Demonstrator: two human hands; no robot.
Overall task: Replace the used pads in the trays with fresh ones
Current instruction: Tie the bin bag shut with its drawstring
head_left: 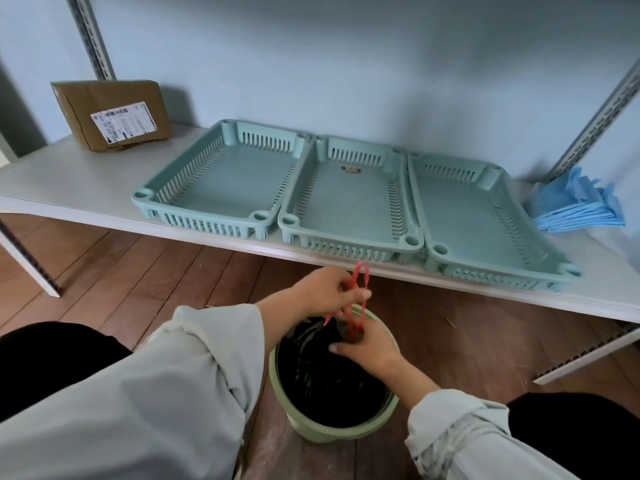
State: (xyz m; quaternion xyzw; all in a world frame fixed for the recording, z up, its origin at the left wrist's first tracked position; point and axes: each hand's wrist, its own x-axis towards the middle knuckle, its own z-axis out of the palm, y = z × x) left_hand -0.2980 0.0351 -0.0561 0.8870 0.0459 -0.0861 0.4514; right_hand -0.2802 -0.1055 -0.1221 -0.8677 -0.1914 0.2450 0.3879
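Three pale green slotted trays stand side by side on the white shelf point(69, 181): left tray point(221, 178), middle tray point(349, 195), right tray point(485, 216). No pads lie in them; the middle one bears a small brown sticker. A stack of blue pads point(578, 206) sits at the shelf's right end. Below the shelf, a green bin point(322, 431) lined with a black bag point(329, 379) stands on the floor. My left hand point(325, 292) grips the bag's red drawstring point(360, 292) and holds it up. My right hand point(367, 344) holds the gathered bag neck at the bin's rim.
A brown cardboard parcel point(114, 112) with a white label rests at the shelf's back left. Slotted metal uprights point(91, 36) frame the shelf on both sides. The floor is wooden boards. My knees sit at either side of the bin.
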